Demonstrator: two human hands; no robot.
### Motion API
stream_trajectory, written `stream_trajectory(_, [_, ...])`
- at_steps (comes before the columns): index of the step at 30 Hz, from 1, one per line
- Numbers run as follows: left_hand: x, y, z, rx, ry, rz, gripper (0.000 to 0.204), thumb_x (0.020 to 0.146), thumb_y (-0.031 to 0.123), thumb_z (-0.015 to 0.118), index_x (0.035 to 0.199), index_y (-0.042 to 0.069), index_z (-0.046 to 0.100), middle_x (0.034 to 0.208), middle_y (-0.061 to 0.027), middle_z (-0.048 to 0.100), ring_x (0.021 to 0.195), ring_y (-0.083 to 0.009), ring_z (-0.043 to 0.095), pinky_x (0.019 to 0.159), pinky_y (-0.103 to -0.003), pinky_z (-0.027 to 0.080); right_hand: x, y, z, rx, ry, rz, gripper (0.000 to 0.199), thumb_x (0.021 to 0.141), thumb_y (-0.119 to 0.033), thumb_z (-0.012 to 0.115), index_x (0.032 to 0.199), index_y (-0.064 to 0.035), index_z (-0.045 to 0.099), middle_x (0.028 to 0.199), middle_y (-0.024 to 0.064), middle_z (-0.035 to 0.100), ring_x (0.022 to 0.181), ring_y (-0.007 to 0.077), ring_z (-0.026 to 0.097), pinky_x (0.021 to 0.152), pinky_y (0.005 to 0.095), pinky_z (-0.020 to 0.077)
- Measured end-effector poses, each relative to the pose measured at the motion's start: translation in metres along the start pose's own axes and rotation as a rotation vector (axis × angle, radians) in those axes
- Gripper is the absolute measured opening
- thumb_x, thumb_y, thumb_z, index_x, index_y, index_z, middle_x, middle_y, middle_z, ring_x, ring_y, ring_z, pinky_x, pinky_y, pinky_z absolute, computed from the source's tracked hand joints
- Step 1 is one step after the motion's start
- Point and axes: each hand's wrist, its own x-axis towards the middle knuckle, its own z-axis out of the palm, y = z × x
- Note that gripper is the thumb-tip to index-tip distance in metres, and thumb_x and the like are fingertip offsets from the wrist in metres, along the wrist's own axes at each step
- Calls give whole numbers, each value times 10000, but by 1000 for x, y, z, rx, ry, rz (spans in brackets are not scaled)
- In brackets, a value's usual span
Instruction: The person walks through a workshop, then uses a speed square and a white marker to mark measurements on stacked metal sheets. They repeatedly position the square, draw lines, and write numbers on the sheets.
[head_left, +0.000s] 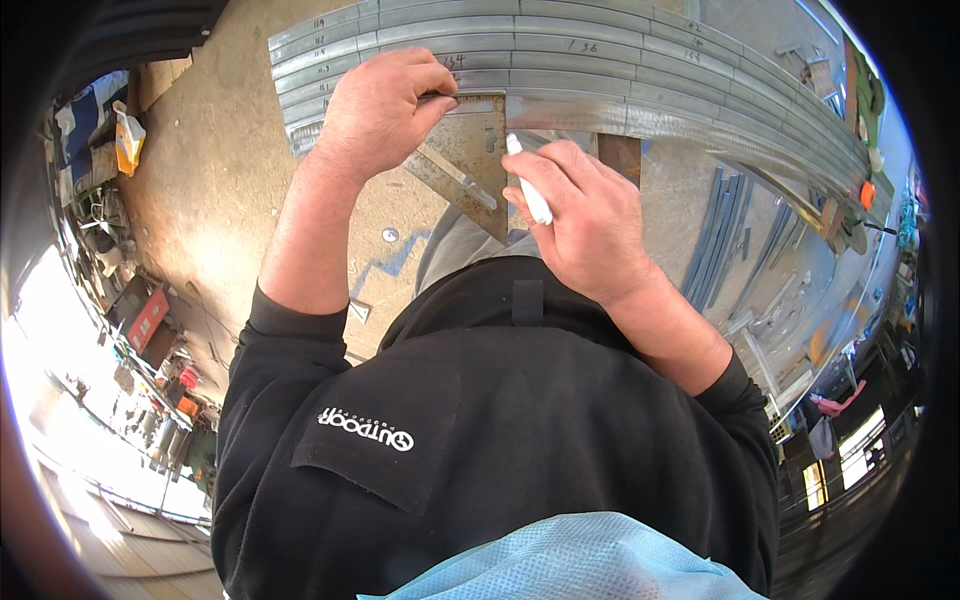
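Left hand (385, 110) presses a metal square (465, 165) flat against the stacked steel strips (620, 60), fingers bunched on its upper edge, apparently to keep the blade steady as a guide. Right hand (585, 220) holds a white marker (528, 180), fingers clamped round it, tip at the square's edge beside the nearest strip. The strips lie side by side on supports over a concrete floor (215, 180). Workshop clutter lines the left; more metal lengths lie right.

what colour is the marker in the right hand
White, seen best in the head view: the marker in the right hand.
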Motion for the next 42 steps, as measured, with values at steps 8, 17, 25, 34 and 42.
stream_trajectory(8, [3, -4, -2, -19, -30, 14, 115, 988, 192, 784, 1045, 99, 822, 1019, -46, 750, 1014, -318, 732, 874, -450, 590, -16, 2, -7, 46, 21, 81, 220, 972, -215, 853, 1125, -138, 716, 974, 45, 670, 821, 292, 699, 701, 414, 547])
stream_trajectory(17, [-13, -1, -25, -66, 22, 44, 108, 945, 75, 816, 1034, 31, 775, 968, -74, 744, 882, -275, 706, 776, -388, 555, -39, 4, -29, 227, 133, 166, 142, 963, -68, 850, 1073, -78, 761, 943, 85, 753, 788, 295, 740, 690, 381, 572])
stream_trajectory(25, [-36, 10, -30, 9, 70, -55, 122, 945, 81, 811, 1059, 51, 782, 1014, -57, 771, 906, -272, 725, 779, -384, 570, -42, 19, -37, 336, 157, 187, 128, 949, -19, 834, 1054, -41, 765, 937, 113, 786, 786, 276, 758, 696, 360, 578])
stream_trajectory(34, [-18, 25, -23, 173, 42, -55, 116, 972, 192, 798, 1045, 103, 812, 1025, -26, 780, 991, -299, 744, 857, -432, 596, -37, 25, -32, 331, 192, 201, 156, 931, -9, 845, 1012, -49, 718, 875, 90, 763, 730, 247, 740, 653, 353, 562])
stream_trajectory(42, [0, 9, -18, 157, -40, 72, 123, 952, 164, 836, 1032, 79, 800, 997, -47, 779, 935, -296, 754, 820, -415, 601, -22, 17, -13, 323, 328, 214, 168, 931, -9, 853, 1005, -45, 706, 826, 69, 734, 694, 205, 719, 634, 337, 553])
